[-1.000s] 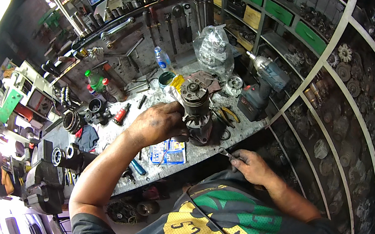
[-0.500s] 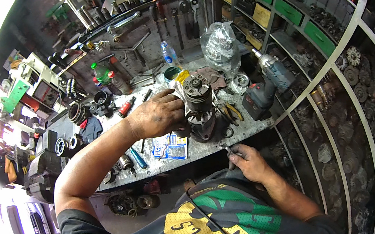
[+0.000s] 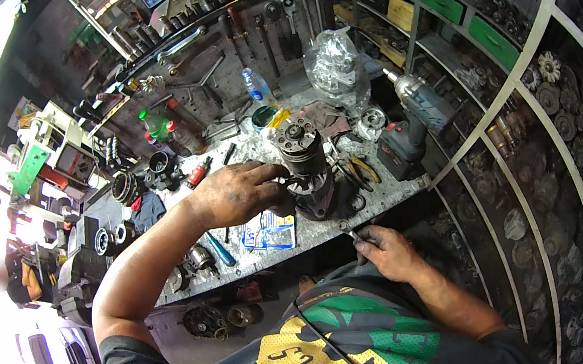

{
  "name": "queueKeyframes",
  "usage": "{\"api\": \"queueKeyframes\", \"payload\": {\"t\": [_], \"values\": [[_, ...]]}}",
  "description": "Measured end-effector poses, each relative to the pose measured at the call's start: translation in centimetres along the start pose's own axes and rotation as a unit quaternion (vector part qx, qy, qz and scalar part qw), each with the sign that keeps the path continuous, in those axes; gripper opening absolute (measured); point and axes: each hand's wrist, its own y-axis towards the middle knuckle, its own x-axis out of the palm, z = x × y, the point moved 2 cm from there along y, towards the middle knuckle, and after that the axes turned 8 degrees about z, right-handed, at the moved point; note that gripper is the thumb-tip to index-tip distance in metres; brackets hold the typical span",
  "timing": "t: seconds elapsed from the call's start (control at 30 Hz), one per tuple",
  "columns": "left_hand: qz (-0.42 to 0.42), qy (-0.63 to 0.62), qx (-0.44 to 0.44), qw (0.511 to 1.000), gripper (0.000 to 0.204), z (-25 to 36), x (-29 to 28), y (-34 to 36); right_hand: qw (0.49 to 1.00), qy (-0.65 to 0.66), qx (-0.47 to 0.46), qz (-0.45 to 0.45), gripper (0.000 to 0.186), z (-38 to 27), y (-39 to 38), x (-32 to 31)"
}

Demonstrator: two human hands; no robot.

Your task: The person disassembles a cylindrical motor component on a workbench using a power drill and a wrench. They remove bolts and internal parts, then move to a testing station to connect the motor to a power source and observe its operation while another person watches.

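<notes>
A dark, cylindrical starter motor [image 3: 302, 153] stands upright on the metal workbench [image 3: 258, 262], with a round gear assembly showing at its top. My left hand [image 3: 236, 193] reaches over the bench and is closed against the left side of its lower housing. The fingertips and thumb are partly hidden there. My right hand [image 3: 392, 251] is lower, in front of the bench's near edge. Between its thumb and fingers it pinches a small metal wrench [image 3: 347, 229], whose ring end points toward the motor. Pliers with yellow handles [image 3: 363, 171] lie right of the motor, beside a small dark ring [image 3: 358, 203].
A cordless impact wrench [image 3: 408, 148] stands at the right, near metal shelves [image 3: 485, 128] full of parts. Behind are a plastic bag [image 3: 334, 68], a water bottle [image 3: 258, 88] and a rag [image 3: 326, 119]. A blue-handled screwdriver [image 3: 221, 249] and a blue-and-white packet [image 3: 269, 233] lie left.
My left hand has slid a little lower along the motor's side, its fingers less curled. The right hand keeps its hold on the wrench. The whole view has shifted slightly.
</notes>
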Motion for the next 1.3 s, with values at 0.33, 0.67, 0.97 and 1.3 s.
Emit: {"api": "queueKeyframes", "payload": {"t": [0.33,0.67,0.97,1.3], "values": [[0.019,-0.007,-0.005,1.0,0.019,-0.3,0.3,0.0,1.0,0.019,0.006,0.01,0.023,0.0,0.1,0.0],[0.008,0.012,-0.024,1.0,0.019,-0.5,0.1,-0.2,1.0,-0.007,0.012,-0.009,0.025,-0.2,0.3,0.8],[0.024,0.045,-0.046,0.998,0.025,-0.7,0.4,-0.4,0.999,0.032,-0.013,0.036,0.023,-0.3,1.3,1.9],[0.06,-0.004,-0.063,0.996,0.03,-0.8,1.2,-0.2,0.943,-0.088,-0.258,0.19,0.04,-7.4,7.0,3.5]]}}
